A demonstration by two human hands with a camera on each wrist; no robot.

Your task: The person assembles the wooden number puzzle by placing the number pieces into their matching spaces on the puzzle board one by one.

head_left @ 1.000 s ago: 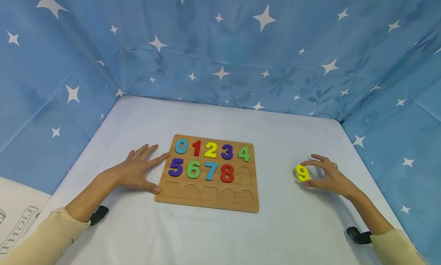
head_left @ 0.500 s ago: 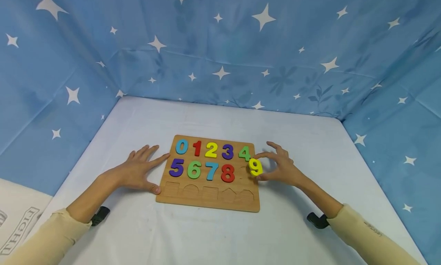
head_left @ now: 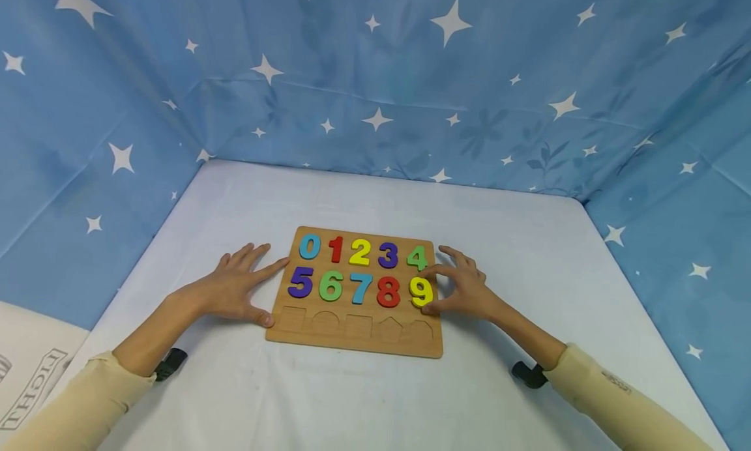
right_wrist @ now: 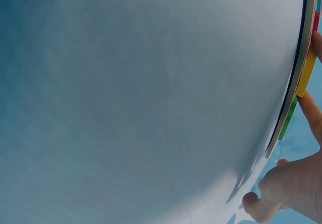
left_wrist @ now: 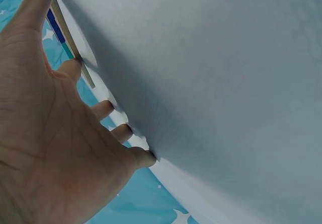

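Note:
A wooden number puzzle board (head_left: 352, 348) lies on the white table, with two rows of coloured digits. My right hand (head_left: 466, 292) pinches the yellow number 9 (head_left: 420, 292) between thumb and forefinger, over the right end of the second row, beside the red 8 (head_left: 388, 292) and below the green 4 (head_left: 417, 258). In the right wrist view the yellow piece (right_wrist: 307, 73) stands higher than the board's surface. My left hand (head_left: 231, 287) has its fingers spread, thumb and forefinger touching the board's left edge; its palm shows in the left wrist view.
Several shallow outlined recesses (head_left: 358, 326) run along the board's front row. The white table surface (head_left: 504, 229) extends around the board. Blue star-patterned cloth (head_left: 375, 73) hangs behind and at both sides. A printed pale item (head_left: 35, 366) sits at the lower left.
My right hand has carried the yellow 9 leftward from the table's right side onto the board, lowering it at the second row's right end. The left hand has stayed at the board's edge.

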